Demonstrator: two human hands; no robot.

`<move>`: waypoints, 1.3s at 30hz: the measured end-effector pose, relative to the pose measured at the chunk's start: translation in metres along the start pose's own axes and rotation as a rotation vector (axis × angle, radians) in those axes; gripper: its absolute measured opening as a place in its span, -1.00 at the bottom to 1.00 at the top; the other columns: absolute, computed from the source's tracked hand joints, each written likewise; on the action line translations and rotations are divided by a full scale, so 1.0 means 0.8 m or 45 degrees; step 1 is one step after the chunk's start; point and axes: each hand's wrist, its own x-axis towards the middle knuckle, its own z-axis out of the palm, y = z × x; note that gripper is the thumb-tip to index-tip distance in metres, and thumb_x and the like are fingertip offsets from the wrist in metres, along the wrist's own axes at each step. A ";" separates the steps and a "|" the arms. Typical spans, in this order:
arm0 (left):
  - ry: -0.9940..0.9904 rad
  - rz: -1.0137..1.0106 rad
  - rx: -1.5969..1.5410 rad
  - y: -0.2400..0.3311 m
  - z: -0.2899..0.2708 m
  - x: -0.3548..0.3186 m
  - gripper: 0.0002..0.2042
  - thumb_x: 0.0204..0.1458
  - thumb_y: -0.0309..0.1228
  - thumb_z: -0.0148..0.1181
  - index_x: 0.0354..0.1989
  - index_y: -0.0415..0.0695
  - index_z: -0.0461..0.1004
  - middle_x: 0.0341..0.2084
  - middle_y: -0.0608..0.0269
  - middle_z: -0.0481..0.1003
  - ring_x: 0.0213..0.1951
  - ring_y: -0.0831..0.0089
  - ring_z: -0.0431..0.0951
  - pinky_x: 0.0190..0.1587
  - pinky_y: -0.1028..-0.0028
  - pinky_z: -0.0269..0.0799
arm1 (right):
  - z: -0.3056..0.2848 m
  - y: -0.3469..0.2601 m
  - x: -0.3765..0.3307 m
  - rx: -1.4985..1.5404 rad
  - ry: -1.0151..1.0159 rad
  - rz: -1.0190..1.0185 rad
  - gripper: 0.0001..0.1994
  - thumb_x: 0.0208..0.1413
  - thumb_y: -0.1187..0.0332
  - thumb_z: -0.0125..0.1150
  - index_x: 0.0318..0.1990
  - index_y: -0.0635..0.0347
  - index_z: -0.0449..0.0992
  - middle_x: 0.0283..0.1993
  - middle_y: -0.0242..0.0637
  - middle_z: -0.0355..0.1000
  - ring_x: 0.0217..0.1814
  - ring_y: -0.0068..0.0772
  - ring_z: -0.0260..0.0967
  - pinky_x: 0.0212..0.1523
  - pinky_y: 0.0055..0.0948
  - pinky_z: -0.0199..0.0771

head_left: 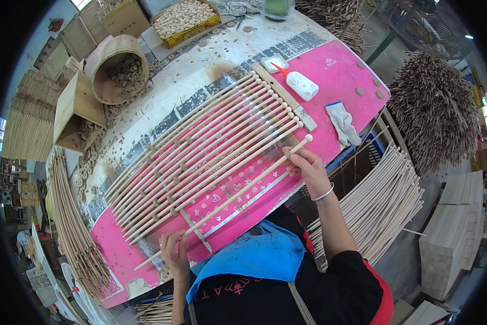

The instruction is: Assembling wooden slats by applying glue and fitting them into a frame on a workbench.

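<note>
A long wooden stick (238,194) with a pale ball knob on its far right end lies slantwise across the near side of the table. My right hand (307,167), wearing a bracelet, pinches it just below the knob. Toward the stick's other end, my left hand (174,250) is closed around it, with the bare tip poking out to the left. Beyond it, several similar knobbed sticks (221,141) lie side by side, their knobs along a wooden strip (286,97). Small wooden rings (173,199) sit on these sticks toward their left ends.
A white glue bottle (302,85) with a red tip and a glove (342,123) lie at the right. A yellow basket of wooden balls (185,23) and a tipped wooden bucket of rings (120,69) stand at the back. Stick bundles (371,200) flank the pink-covered table (335,70).
</note>
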 end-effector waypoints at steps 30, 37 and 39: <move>0.033 0.131 0.172 0.003 0.060 0.034 -0.82 0.14 -0.49 0.32 -0.08 -0.14 0.64 -0.16 0.12 0.54 -0.09 0.09 0.50 0.04 0.20 0.37 | -0.002 0.016 0.024 -1.262 0.443 -0.630 -0.63 0.12 0.44 0.43 0.11 0.09 0.61 -0.30 -0.36 0.50 -0.37 -0.43 0.48 -0.32 -0.46 0.49; 0.041 0.244 0.372 0.010 0.046 0.078 -0.75 0.14 -0.46 0.32 0.01 -0.10 0.63 -0.10 0.16 0.53 -0.02 0.12 0.48 0.13 0.16 0.31 | -0.017 0.029 0.023 -0.958 0.479 -0.729 -0.74 0.22 0.52 0.34 0.05 0.23 0.64 -0.25 -0.35 0.49 -0.32 -0.54 0.44 -0.27 -0.51 0.46; -0.024 0.280 0.439 0.006 0.044 0.084 -0.74 0.14 -0.45 0.33 0.01 -0.10 0.63 -0.11 0.18 0.53 -0.02 0.13 0.48 0.11 0.17 0.31 | -0.015 0.029 0.019 -0.905 0.465 -0.679 -0.76 0.26 0.54 0.31 0.06 0.28 0.64 -0.21 -0.38 0.49 -0.27 -0.62 0.41 -0.22 -0.57 0.45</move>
